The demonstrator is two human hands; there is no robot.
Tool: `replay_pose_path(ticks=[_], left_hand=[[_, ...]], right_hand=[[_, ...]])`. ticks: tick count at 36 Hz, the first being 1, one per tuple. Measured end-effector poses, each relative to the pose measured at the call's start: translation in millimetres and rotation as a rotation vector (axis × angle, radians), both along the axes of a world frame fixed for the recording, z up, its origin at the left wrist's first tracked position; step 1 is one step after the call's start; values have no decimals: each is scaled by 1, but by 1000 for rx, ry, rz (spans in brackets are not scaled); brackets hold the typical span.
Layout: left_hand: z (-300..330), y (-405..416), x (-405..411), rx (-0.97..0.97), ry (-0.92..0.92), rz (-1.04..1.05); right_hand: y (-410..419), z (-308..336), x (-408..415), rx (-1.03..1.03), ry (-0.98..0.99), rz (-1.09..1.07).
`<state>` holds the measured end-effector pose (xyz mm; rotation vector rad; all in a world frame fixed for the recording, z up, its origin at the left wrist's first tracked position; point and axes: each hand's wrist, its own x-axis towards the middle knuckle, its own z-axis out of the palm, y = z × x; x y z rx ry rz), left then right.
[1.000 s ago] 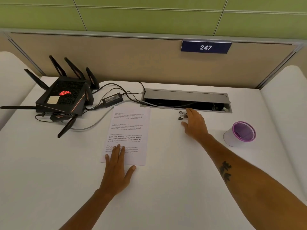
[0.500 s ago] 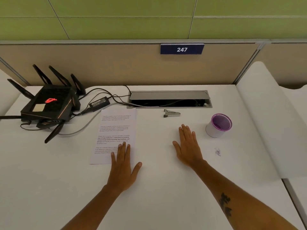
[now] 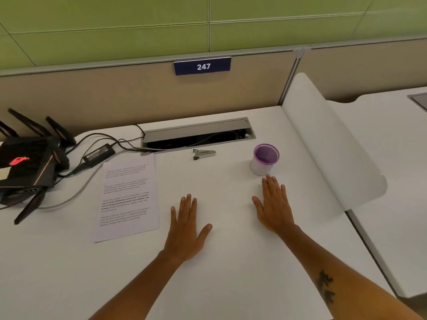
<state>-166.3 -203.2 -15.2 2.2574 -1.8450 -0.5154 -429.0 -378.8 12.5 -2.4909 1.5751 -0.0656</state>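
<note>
The left hand (image 3: 184,229) and the right hand (image 3: 273,209) lie flat, fingers straight, holding nothing. The cup (image 3: 263,163) stands just beyond the right fingertips (image 3: 269,180), perhaps touching. The sheet (image 3: 129,197), its print unreadable, lies just left of the left hand.

On white desk (image 3: 231,280): printed white paper sheet (image 3: 129,197) just left of left hand (image 3: 184,229); right hand (image 3: 275,209) just before purple-rimmed white mesh cup (image 3: 263,163). Behind, between sheet and cup, small metal stapler (image 3: 204,154), before open grey cable tray (image 3: 196,131). Far left, black antenna router (image 3: 25,167), black power brick (image 3: 99,153) beside.
</note>
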Motion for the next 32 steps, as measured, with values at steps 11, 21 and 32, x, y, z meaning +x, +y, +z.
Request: replay_pose_path(ticks=[11, 21, 32], left_hand=[[-21, -23, -28, 112, -30, -58], [-28, -36, -32, 171, 7, 3], [-26, -37, -29, 210, 10, -26]], right_hand=[[-14, -9, -57, 21, 96, -150], [-21, -21, -50, -4, 203, -62], [-24, -26, -40, -20, 160, 42]])
